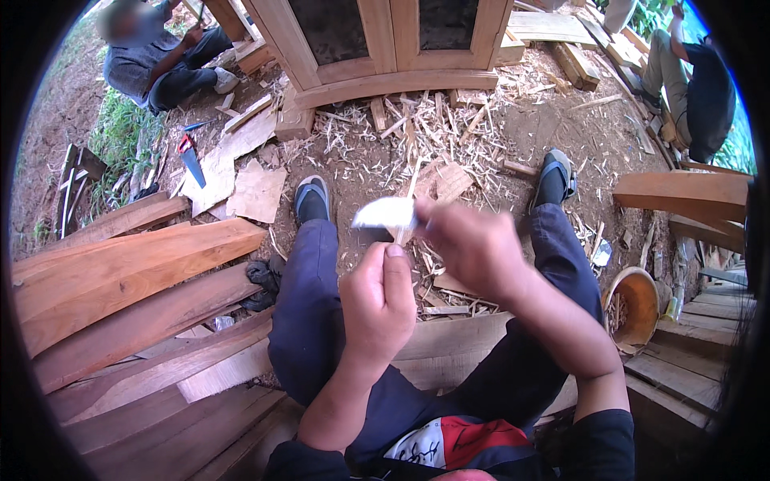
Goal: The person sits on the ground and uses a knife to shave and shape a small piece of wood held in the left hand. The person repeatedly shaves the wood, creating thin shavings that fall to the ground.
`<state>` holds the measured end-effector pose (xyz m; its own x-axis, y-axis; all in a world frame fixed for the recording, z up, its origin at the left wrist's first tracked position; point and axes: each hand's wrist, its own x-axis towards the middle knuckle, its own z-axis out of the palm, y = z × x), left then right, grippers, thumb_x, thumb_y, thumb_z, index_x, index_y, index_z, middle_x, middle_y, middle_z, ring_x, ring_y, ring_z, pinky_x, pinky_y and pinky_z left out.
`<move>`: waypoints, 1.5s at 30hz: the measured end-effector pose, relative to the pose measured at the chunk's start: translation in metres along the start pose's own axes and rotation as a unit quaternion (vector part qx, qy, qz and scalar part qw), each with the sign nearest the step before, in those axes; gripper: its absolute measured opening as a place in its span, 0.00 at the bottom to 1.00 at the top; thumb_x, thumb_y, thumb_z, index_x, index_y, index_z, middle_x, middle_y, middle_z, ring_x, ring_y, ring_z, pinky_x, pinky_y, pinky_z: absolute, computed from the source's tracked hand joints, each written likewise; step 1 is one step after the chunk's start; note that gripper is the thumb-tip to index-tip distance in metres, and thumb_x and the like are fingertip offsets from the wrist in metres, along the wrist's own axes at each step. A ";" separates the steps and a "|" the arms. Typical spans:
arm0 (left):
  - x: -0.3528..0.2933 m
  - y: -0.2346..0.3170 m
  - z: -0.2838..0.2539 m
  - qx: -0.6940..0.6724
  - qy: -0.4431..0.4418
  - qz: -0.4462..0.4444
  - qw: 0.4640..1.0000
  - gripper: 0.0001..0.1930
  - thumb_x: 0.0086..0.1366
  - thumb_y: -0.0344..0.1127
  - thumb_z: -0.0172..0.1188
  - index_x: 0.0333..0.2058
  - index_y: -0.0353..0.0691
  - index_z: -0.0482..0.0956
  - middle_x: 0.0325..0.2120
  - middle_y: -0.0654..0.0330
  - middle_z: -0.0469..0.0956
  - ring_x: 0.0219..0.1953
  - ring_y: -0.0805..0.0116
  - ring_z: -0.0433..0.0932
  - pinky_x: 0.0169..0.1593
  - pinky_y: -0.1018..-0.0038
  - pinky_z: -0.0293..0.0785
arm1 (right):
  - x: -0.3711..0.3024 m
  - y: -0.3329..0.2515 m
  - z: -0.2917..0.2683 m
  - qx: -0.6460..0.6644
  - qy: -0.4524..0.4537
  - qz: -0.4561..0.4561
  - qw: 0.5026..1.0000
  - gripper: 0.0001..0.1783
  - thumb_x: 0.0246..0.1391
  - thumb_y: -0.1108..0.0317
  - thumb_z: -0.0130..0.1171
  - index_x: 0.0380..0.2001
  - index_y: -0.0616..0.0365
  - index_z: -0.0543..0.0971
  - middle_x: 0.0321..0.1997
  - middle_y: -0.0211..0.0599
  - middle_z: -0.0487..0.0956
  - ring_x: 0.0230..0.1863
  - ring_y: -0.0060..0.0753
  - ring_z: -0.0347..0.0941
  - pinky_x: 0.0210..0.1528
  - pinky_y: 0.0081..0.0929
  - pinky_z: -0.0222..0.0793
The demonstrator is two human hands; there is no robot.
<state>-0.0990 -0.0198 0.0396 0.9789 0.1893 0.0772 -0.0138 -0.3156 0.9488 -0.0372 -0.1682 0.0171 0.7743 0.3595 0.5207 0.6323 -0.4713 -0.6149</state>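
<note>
My left hand is closed in a fist with the thumb on top, gripping a thin pale wooden stick that points up and away from me. In my right hand, somewhat blurred, is a knife; its broad, curved, shiny blade lies across the stick just beyond my left thumb. The knife's handle is hidden inside my fingers. Both hands are in front of me, between my knees, above ground strewn with wood shavings.
A wooden panelled frame stands ahead. Long planks are stacked on my left, with a handsaw beyond them. A tipped yellowish bucket lies at right near wooden beams. One person sits far left, another far right.
</note>
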 end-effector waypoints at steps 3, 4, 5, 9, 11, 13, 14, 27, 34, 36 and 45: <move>-0.003 0.002 0.000 0.001 -0.015 -0.015 1.000 0.15 0.72 0.33 0.47 0.25 0.33 0.69 0.13 0.60 0.66 0.17 0.78 0.63 0.22 0.72 0.61 | 0.008 0.024 -0.001 -0.018 0.051 0.013 0.998 0.12 0.52 0.67 0.65 0.39 0.59 0.81 0.26 0.44 0.81 0.25 0.45 0.80 0.26 0.37 0.75; -0.003 0.001 0.000 -0.003 -0.012 -0.019 1.000 0.15 0.72 0.33 0.47 0.25 0.33 0.69 0.13 0.60 0.66 0.17 0.78 0.63 0.22 0.72 0.61 | 0.003 0.012 0.002 -0.024 0.032 -0.001 0.999 0.12 0.52 0.67 0.66 0.39 0.59 0.81 0.26 0.44 0.81 0.26 0.45 0.80 0.26 0.37 0.75; -0.001 0.001 0.000 -0.008 -0.016 -0.023 1.000 0.15 0.72 0.33 0.47 0.25 0.33 0.69 0.13 0.60 0.66 0.17 0.78 0.63 0.22 0.72 0.61 | -0.001 0.002 0.003 -0.002 0.026 -0.013 1.000 0.12 0.52 0.67 0.66 0.39 0.59 0.81 0.26 0.44 0.81 0.26 0.45 0.80 0.26 0.37 0.75; -0.002 -0.002 0.000 -0.016 -0.031 -0.039 0.999 0.15 0.72 0.34 0.46 0.25 0.33 0.70 0.16 0.65 0.65 0.21 0.80 0.60 0.25 0.75 0.58 | 0.005 0.028 0.006 -0.003 0.046 0.047 0.998 0.12 0.51 0.67 0.67 0.39 0.59 0.81 0.26 0.45 0.81 0.27 0.46 0.81 0.27 0.38 0.76; -0.004 0.003 0.000 -0.006 -0.031 -0.059 0.998 0.15 0.72 0.34 0.46 0.26 0.33 0.71 0.17 0.67 0.65 0.23 0.81 0.60 0.26 0.76 0.57 | 0.007 0.024 0.005 -0.005 0.046 0.030 0.998 0.12 0.51 0.67 0.67 0.38 0.59 0.82 0.27 0.44 0.82 0.27 0.46 0.81 0.27 0.37 0.76; -0.002 -0.001 0.000 -0.006 -0.021 -0.044 0.999 0.16 0.72 0.34 0.46 0.26 0.33 0.71 0.17 0.66 0.66 0.23 0.81 0.60 0.26 0.76 0.58 | -0.004 0.005 0.011 0.009 0.034 0.001 0.999 0.12 0.51 0.67 0.67 0.38 0.58 0.82 0.27 0.43 0.82 0.27 0.46 0.81 0.28 0.36 0.76; -0.001 -0.003 0.000 -0.005 -0.018 -0.036 0.999 0.16 0.72 0.35 0.46 0.26 0.33 0.71 0.17 0.66 0.66 0.23 0.80 0.61 0.26 0.76 0.58 | -0.003 0.004 0.012 0.010 0.028 -0.013 0.999 0.12 0.52 0.66 0.66 0.38 0.59 0.82 0.27 0.45 0.82 0.27 0.47 0.81 0.29 0.36 0.76; -0.004 -0.002 -0.002 0.049 -0.029 -0.039 0.998 0.16 0.72 0.35 0.47 0.27 0.32 0.72 0.16 0.65 0.66 0.21 0.80 0.61 0.25 0.74 0.59 | 0.000 0.013 0.009 0.031 0.014 0.062 0.997 0.11 0.51 0.67 0.67 0.38 0.59 0.82 0.29 0.46 0.83 0.29 0.48 0.81 0.30 0.39 0.76; -0.003 0.002 -0.002 0.034 -0.025 -0.038 0.998 0.16 0.73 0.36 0.46 0.27 0.32 0.71 0.16 0.65 0.65 0.21 0.81 0.60 0.24 0.75 0.58 | 0.003 0.016 0.006 0.058 0.025 0.078 0.995 0.10 0.53 0.68 0.66 0.37 0.62 0.82 0.26 0.48 0.82 0.27 0.49 0.81 0.28 0.38 0.76; -0.003 0.001 0.000 0.031 -0.022 -0.028 0.999 0.15 0.72 0.35 0.47 0.26 0.33 0.70 0.14 0.61 0.65 0.18 0.76 0.62 0.23 0.72 0.58 | 0.000 0.021 0.007 0.056 0.016 0.062 0.996 0.10 0.53 0.68 0.66 0.37 0.62 0.82 0.27 0.49 0.82 0.27 0.49 0.81 0.28 0.38 0.76; -0.004 0.000 -0.004 0.062 -0.012 0.004 0.998 0.15 0.71 0.34 0.49 0.25 0.34 0.68 0.12 0.51 0.66 0.13 0.64 0.67 0.21 0.65 0.60 | 0.006 0.021 0.001 0.020 0.024 0.082 0.996 0.11 0.53 0.68 0.66 0.38 0.61 0.82 0.28 0.48 0.82 0.29 0.50 0.81 0.30 0.37 0.76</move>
<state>-0.1040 -0.0174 0.0408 0.9834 0.1645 0.0761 0.0021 -0.4301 0.9028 -0.0188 -0.1748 0.0064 0.8660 0.2410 0.4380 0.4983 -0.4879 -0.7167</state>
